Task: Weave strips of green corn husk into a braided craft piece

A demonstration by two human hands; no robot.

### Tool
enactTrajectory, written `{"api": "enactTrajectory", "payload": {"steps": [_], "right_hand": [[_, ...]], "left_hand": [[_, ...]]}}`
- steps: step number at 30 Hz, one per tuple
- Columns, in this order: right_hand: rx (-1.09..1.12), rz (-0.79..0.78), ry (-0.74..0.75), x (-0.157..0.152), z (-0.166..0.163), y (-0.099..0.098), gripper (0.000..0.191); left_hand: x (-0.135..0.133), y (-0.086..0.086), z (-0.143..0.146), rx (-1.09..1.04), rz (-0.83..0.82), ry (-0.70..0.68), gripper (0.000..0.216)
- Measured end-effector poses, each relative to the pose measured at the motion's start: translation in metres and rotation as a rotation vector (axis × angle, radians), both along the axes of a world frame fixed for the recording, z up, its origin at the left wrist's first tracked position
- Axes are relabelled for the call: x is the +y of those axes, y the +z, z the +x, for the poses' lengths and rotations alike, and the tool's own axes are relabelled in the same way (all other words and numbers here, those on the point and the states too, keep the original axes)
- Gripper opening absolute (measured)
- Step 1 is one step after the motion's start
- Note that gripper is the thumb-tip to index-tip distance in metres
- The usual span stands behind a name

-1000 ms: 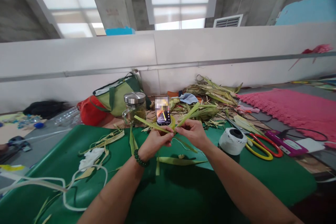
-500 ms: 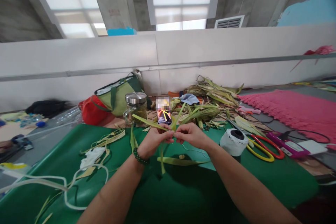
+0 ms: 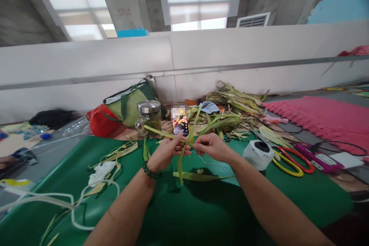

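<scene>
Smooth dark-green mat (image 3: 219, 215); pale-green flat husk strips (image 3: 195, 122) crossed just in front of black rectangular smartphone (image 3: 180, 125).
Phone's near-left: L hand (image 3: 165, 152) pinching the crossing; near-right: R hand (image 3: 213, 147) beside it, fingertips bunched, grip unclear. Prog: strips crossed, long ends loose.

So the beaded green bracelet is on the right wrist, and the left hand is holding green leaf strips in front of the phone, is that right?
Not quite. The head view shows the beaded green bracelet on the left wrist, not the right. The left hand is indeed holding green leaf strips in front of the phone.
</scene>
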State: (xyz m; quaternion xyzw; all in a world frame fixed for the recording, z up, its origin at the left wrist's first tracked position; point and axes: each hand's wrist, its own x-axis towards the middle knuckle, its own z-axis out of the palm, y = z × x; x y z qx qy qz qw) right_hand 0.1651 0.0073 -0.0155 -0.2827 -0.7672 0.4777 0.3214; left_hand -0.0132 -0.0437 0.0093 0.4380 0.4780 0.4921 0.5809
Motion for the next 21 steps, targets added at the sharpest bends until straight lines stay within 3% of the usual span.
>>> {"api": "enactTrajectory", "payload": {"steps": [14,21], "right_hand": [[-0.045,0.010,0.020,0.0002,0.0029,0.0070,0.031],[-0.015,0.107,-0.127,-0.0019,-0.0008,0.0090,0.036]], "left_hand": [[0.0023,-0.0045,-0.0002,0.025,0.052,-0.012,0.036],[-0.0016,-0.0002,0.0029,0.008,0.056,-0.060,0.032]]}}
